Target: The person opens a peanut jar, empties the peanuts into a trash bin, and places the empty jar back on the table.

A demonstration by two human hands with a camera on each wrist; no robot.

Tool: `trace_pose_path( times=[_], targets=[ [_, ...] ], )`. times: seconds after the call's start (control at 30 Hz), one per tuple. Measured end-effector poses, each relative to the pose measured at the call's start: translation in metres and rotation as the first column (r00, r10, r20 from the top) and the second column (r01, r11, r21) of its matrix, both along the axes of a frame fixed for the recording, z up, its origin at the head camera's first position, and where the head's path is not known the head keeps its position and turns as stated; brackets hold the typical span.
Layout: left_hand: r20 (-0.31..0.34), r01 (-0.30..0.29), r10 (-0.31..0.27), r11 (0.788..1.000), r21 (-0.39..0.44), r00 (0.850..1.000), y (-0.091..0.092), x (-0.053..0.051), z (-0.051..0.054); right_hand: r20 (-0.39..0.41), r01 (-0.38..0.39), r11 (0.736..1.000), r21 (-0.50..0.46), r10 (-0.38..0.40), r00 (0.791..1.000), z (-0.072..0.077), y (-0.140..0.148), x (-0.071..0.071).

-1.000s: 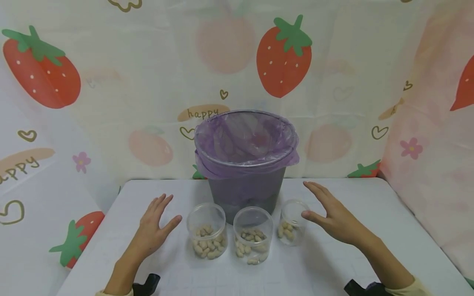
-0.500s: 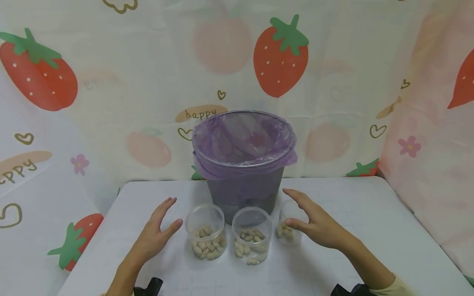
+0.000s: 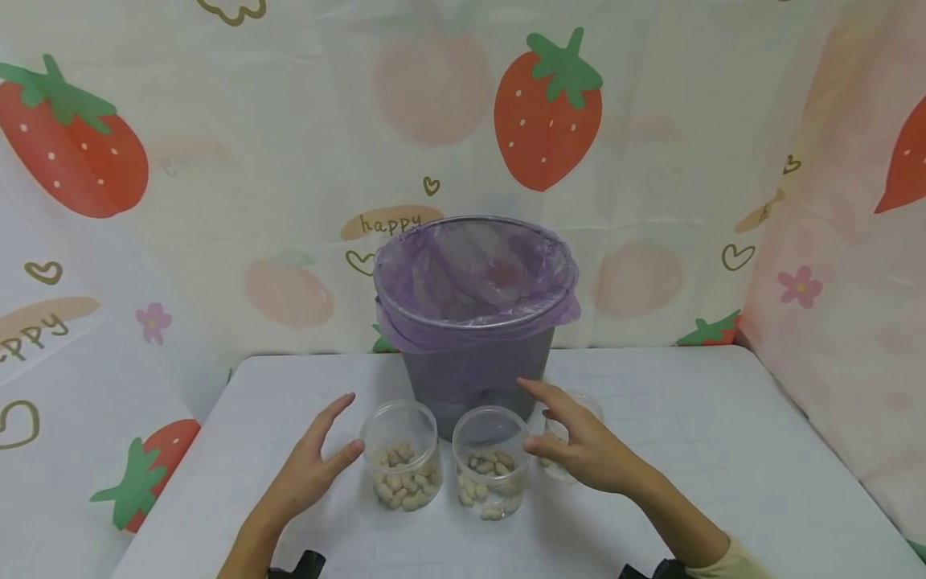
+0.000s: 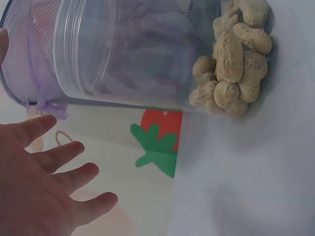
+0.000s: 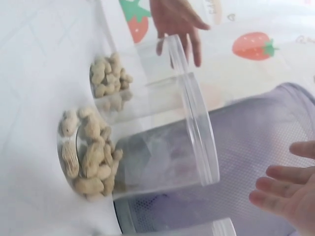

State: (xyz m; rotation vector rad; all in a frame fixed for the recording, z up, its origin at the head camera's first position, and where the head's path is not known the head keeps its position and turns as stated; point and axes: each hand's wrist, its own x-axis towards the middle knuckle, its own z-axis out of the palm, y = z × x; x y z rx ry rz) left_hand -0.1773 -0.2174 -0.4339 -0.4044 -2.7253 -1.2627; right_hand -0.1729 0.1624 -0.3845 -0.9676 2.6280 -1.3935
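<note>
Three clear plastic jars of unshelled peanuts stand in a row: the left jar (image 3: 400, 474), the middle jar (image 3: 492, 482) and the right jar (image 3: 584, 404). My left hand (image 3: 302, 478), fingers spread and holding nothing, hovers just left of the left jar. In the left wrist view its fingers (image 4: 74, 182) stay apart from that jar's wall. Over the right jar, partly hiding it, is my right hand (image 3: 589, 450), fingers extended. Its thumb tip is by the middle jar's rim; contact there cannot be told. Peanuts (image 5: 93, 157) lie at the bottom of the jars.
Behind the jars stands a grey mesh bin (image 3: 477, 374) lined with a purple plastic bag (image 3: 405, 322). The white table (image 3: 694, 450) ends at a strawberry-print curtain (image 3: 651, 201) at the back and sides.
My right hand has moved left, from beside the right jar to between it and the middle jar. My left hand has shifted slightly right, closer to the left jar. The jars stay put.
</note>
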Motion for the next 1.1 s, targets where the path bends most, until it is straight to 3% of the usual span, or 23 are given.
trace_pose_path(
  times=[0.33, 0.6, 1.1],
  targets=[
    [0.052, 0.047, -0.051, 0.997, 0.068, 0.997, 0.002, 0.0, -0.002, 0.054, -0.048, 0.997, -0.064, 0.051, 0.997, 0.0, -0.028, 0.002],
    [0.038, 0.103, -0.108, 0.988, 0.112, 0.993, 0.004, 0.0, -0.007, 0.093, -0.067, 0.995, -0.077, 0.074, 0.993, -0.002, -0.052, 0.001],
    [0.08, 0.127, -0.141, 0.98, 0.154, 0.987, 0.005, -0.006, -0.014, 0.131, 0.022, 0.991, -0.13, -0.005, 0.991, -0.005, -0.09, 0.001]
  ],
)
